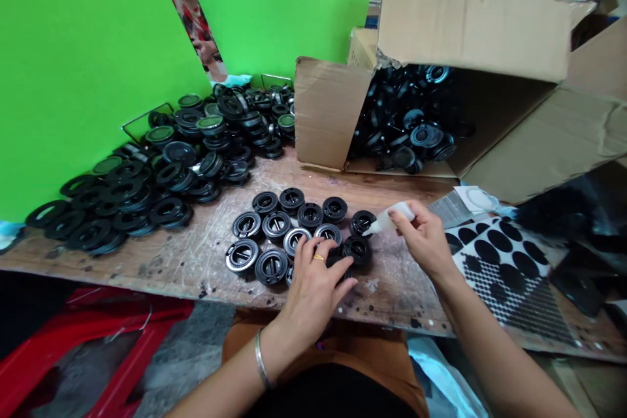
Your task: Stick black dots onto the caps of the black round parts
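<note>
Several round black plastic parts (277,225), each with a ringed face and a bar across its centre, lie in close rows on the wooden table (392,300). My left hand (311,294) rests over the near rows, fingers spread, its fingertips touching some parts and hiding others. In my right hand (431,241) is a small white squeeze bottle (385,223), tilted with its narrow nozzle down to the left. The nozzle tip is at a black part (359,219) on the right end of the group; whether it touches cannot be made out.
A heap of black rings and round parts (181,153) covers the back left, against a green wall (98,26). An open cardboard box (333,114) full of black parts stands behind. Sheets of black round stickers (490,245) lie right. A red stool (117,320) stands below left.
</note>
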Demonstrator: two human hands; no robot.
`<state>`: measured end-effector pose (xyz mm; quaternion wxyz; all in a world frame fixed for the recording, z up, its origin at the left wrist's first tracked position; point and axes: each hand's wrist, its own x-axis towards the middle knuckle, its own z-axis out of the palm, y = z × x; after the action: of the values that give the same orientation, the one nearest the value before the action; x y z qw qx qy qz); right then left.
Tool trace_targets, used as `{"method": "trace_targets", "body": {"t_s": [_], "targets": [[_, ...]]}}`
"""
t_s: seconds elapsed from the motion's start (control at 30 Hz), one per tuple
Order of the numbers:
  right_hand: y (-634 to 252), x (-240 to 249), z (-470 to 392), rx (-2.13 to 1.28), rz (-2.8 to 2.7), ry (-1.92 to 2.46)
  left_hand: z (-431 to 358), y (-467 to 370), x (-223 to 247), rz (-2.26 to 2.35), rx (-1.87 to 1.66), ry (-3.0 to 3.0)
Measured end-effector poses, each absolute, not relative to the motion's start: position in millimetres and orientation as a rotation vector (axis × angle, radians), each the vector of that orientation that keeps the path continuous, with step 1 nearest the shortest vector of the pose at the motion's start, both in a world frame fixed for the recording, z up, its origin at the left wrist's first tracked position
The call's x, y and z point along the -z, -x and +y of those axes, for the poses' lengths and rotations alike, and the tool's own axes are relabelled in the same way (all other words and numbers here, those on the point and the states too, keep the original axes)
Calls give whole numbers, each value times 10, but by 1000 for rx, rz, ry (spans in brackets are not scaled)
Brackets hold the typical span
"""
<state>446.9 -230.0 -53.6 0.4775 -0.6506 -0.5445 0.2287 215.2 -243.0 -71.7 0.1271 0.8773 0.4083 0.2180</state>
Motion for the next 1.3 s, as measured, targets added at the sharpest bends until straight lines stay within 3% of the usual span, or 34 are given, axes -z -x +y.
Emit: {"method": "trace_targets", "body": {"t_s": [0.37,0.83,1.3], "targets": [[-4298,606,-2267,-575,-1345,1555,-2440,-2149,728,1177,-598,-2600],[-4381,446,-2478,-294,-1688,1571,-2559,-2266,645,1392,-474,-2604],[-4241,334,-2629,-462,-1749,1520,-2572,-2258,660,1351,-484,-2609]]}}
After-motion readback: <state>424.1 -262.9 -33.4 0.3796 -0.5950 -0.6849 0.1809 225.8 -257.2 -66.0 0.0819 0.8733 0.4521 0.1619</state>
